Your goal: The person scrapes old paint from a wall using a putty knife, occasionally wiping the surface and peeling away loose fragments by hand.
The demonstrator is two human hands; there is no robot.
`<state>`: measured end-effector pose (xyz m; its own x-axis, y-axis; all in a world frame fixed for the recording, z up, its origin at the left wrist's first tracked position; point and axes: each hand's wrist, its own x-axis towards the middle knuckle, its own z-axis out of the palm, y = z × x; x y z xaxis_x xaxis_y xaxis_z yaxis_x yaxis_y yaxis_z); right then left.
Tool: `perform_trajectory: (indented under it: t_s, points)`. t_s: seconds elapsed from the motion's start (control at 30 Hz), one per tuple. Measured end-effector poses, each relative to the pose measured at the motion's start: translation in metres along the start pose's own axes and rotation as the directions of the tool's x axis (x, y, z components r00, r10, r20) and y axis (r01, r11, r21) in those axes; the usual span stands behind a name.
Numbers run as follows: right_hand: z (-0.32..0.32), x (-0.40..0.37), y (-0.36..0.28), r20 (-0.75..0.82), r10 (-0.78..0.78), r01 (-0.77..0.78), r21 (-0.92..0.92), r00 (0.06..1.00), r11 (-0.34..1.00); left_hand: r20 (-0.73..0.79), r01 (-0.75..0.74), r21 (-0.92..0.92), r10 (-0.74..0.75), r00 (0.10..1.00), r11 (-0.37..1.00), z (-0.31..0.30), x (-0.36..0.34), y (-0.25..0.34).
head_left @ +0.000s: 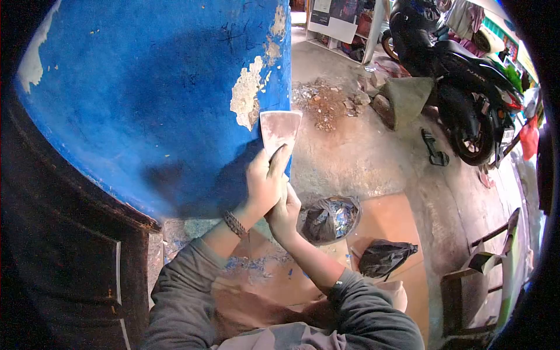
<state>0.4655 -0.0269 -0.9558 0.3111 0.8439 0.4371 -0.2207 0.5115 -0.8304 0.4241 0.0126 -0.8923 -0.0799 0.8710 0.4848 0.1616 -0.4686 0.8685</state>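
A wide, flat scraper (280, 128) with a dusty blade points up at the right edge of a blue wall (146, 87). My left hand (263, 182) is closed round its lower part, fingers against the blade's base. Just below and to the right, my right hand (284, 214) is wrapped round the handle, which the fingers mostly hide. Left of the blade, a bare patch (246, 93) shows where the blue paint is gone. Whether the blade touches the wall is hard to tell.
Beneath my arms, cardboard (388, 219) carries blue paint flakes, an open black bag (329, 220) and a dark bundle (386, 258). Rubble (326, 105) lies on the floor beyond. A motorcycle (466, 87) stands at right, a chair (481, 274) below it, a dark cabinet (70, 262) at left.
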Motion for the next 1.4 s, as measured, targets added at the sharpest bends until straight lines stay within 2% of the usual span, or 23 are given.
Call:
perform_trajectory:
  t_s: [0.07, 0.1, 0.13, 0.2, 0.27, 0.33, 0.37, 0.43, 0.53, 0.6, 0.67, 0.73, 0.77, 0.8, 0.87, 0.93, 1.0, 1.13, 1.17, 1.2, 1.27, 1.33, 1.4]
  points:
    - [0.008, 0.01, -0.028, -0.034, -0.037, 0.04, 0.11, 0.999, 0.993, -0.051, -0.209, 0.035, 0.211, 0.976, 0.977, 0.0, 0.012, 0.031]
    - [0.008, 0.01, -0.038, -0.04, -0.032, 0.036, 0.105, 0.999, 0.994, 0.031, -0.005, 0.038, 0.004, 1.0, 0.999, -0.008, 0.02, 0.063]
    - [0.008, 0.011, -0.046, -0.003, 0.057, -0.056, 0.143, 0.998, 0.988, -0.014, 0.019, -0.08, -0.021, 1.0, 0.997, -0.003, 0.024, 0.065]
    - [0.009, 0.015, -0.056, 0.092, 0.227, -0.242, 0.212, 0.97, 0.947, -0.013, -0.053, -0.021, 0.052, 0.999, 0.998, -0.008, 0.023, 0.048]
    - [0.011, 0.007, -0.031, 0.029, 0.045, -0.049, 0.15, 0.999, 0.987, -0.097, -0.14, -0.005, 0.139, 0.986, 0.99, -0.005, 0.012, 0.026]
    - [0.007, 0.0, -0.034, 0.052, 0.144, -0.151, 0.187, 0.988, 0.971, -0.129, -0.201, 0.094, 0.212, 0.969, 0.975, -0.005, 0.01, 0.031]
    - [0.002, 0.003, -0.036, 0.057, 0.16, -0.165, 0.084, 0.985, 0.983, -0.08, -0.11, 0.079, 0.117, 0.99, 0.991, -0.007, 0.013, 0.035]
    - [0.01, 0.008, -0.071, 0.056, 0.241, -0.247, 0.146, 0.969, 0.958, -0.023, 0.134, -0.047, -0.135, 0.991, 0.99, -0.007, 0.016, 0.07]
    - [0.014, 0.005, -0.066, 0.089, 0.322, -0.334, 0.216, 0.942, 0.917, 0.001, 0.049, -0.063, -0.049, 0.999, 0.997, -0.014, 0.018, 0.054]
    - [0.016, 0.006, -0.036, 0.012, 0.106, -0.106, 0.146, 0.994, 0.984, -0.016, 0.045, -0.013, -0.045, 0.999, 0.999, -0.015, 0.015, 0.035]
    - [0.012, 0.004, -0.02, 0.004, 0.091, -0.091, 0.141, 0.996, 0.986, -0.104, -0.064, -0.021, 0.061, 0.993, 0.998, -0.008, 0.009, 0.025]
    - [0.01, 0.01, -0.041, 0.052, 0.134, -0.14, 0.141, 0.99, 0.98, -0.13, -0.158, -0.037, 0.152, 0.98, 0.987, -0.005, 0.019, 0.033]
    - [0.011, 0.017, -0.077, 0.105, 0.323, -0.336, 0.149, 0.94, 0.93, -0.094, -0.046, -0.045, 0.041, 0.995, 0.998, -0.008, 0.022, 0.054]
    - [0.012, 0.016, -0.079, 0.099, 0.324, -0.336, 0.148, 0.941, 0.93, -0.055, 0.07, -0.049, -0.073, 0.996, 0.996, -0.009, 0.023, 0.067]
    - [0.019, 0.015, -0.079, 0.102, 0.291, -0.308, 0.244, 0.951, 0.92, -0.088, 0.006, -0.094, -0.014, 0.996, 0.996, -0.007, 0.022, 0.065]
    - [0.014, 0.017, -0.039, 0.092, 0.144, -0.16, 0.193, 0.985, 0.968, -0.156, -0.071, 0.018, 0.073, 0.985, 0.997, -0.008, 0.021, 0.045]
    - [0.013, 0.016, -0.013, 0.01, -0.136, 0.134, 0.102, 0.991, 0.986, -0.13, -0.099, 0.041, 0.104, 0.986, 0.994, -0.005, 0.009, 0.024]
    - [0.008, 0.015, -0.025, -0.004, -0.056, 0.057, 0.108, 0.998, 0.993, -0.17, -0.094, 0.034, 0.098, 0.981, 0.995, -0.005, 0.011, 0.045]
    - [0.006, 0.021, -0.062, 0.122, 0.114, -0.132, 0.145, 0.986, 0.981, -0.227, -0.042, 0.016, 0.045, 0.973, 0.999, -0.007, 0.015, 0.061]
    - [0.004, 0.024, -0.082, 0.252, 0.276, -0.321, 0.158, 0.927, 0.934, -0.187, 0.044, -0.005, -0.044, 0.981, 0.999, -0.012, 0.016, 0.072]
    - [0.007, 0.017, -0.058, 0.205, 0.213, -0.237, 0.098, 0.955, 0.967, -0.183, 0.015, -0.078, -0.029, 0.983, 0.997, -0.015, 0.014, 0.051]
    - [0.003, 0.004, -0.021, 0.162, 0.092, -0.099, 0.034, 0.982, 0.995, -0.236, -0.009, -0.033, 0.001, 0.972, 0.999, -0.013, 0.001, 0.025]
    - [0.001, 0.001, -0.015, 0.181, 0.058, -0.065, 0.031, 0.982, 0.997, -0.285, -0.033, 0.013, 0.035, 0.958, 0.999, -0.014, 0.0, 0.023]
